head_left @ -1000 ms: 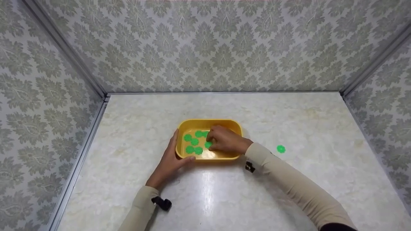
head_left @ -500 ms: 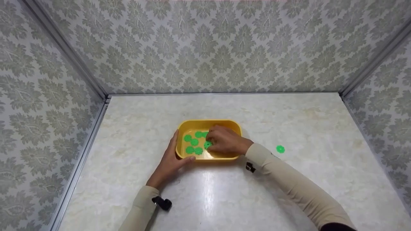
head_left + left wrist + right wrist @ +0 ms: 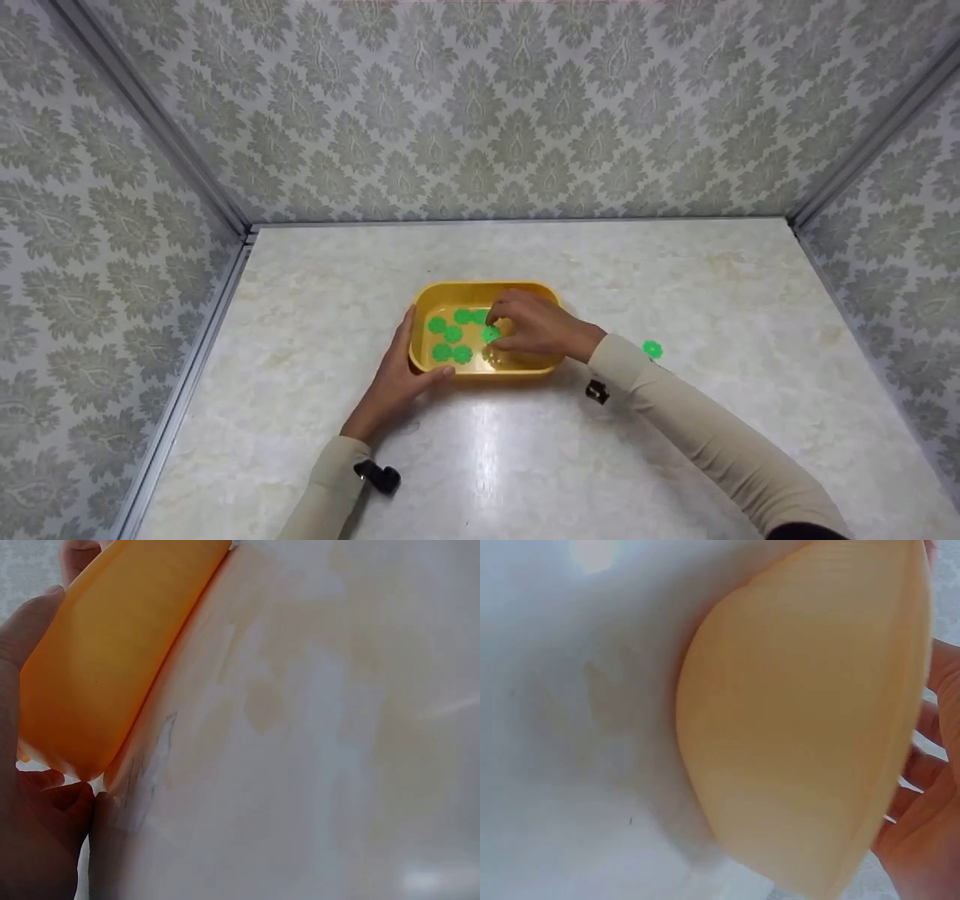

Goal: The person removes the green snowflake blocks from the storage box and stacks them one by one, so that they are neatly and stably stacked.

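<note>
A yellow plastic tub with rounded corners stands on the table. My left hand grips its left end, thumb over the front rim and fingers along the side wall. In the left wrist view the thumb and bent fingers lie against the tub's wall. My right hand is inside the tub, pinching a green flower-shaped piece between thumb and fingertips. Several similar green pieces lie flat on the tub floor, left of that hand. The right wrist view shows the tub's outer wall, hiding the fingertips.
One more green flower-shaped piece lies on the marbled tabletop, right of the tub, close to my right sleeve. Patterned walls enclose the table at the back and both sides.
My right hand has shifted slightly right, its fingers spread a little wider. The green piece at its fingertips has moved a little right and up. The left hand stays on the tub.
</note>
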Demonstrator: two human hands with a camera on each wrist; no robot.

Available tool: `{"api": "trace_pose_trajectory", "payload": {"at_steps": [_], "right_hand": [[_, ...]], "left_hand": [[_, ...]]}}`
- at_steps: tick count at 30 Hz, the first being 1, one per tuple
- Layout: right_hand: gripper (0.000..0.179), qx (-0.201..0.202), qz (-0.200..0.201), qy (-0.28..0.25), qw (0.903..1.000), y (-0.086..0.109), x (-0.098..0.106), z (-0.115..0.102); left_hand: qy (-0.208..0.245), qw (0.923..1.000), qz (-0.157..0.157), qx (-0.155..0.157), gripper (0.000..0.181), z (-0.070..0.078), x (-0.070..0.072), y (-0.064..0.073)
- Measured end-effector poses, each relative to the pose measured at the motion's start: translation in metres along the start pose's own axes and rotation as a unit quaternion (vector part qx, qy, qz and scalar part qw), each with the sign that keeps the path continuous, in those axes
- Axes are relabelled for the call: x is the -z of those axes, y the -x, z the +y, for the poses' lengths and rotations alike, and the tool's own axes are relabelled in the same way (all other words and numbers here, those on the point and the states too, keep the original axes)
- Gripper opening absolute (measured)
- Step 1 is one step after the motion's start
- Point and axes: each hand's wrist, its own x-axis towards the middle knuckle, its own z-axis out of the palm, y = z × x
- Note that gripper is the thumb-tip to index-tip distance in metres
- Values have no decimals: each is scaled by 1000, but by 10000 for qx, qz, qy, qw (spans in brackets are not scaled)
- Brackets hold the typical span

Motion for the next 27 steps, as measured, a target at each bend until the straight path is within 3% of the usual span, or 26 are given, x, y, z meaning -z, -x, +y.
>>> {"api": "trace_pose_trajectory", "payload": {"at_steps": [10, 27], "right_hand": [[29, 194, 206, 191, 9994, 19, 13, -2], [27, -77, 292, -158, 9994, 47, 27, 2]], "left_hand": [[-7, 10000, 34, 62, 130, 2, 1, 1], [-21, 10000, 20, -27, 128, 2, 0, 1]]}}
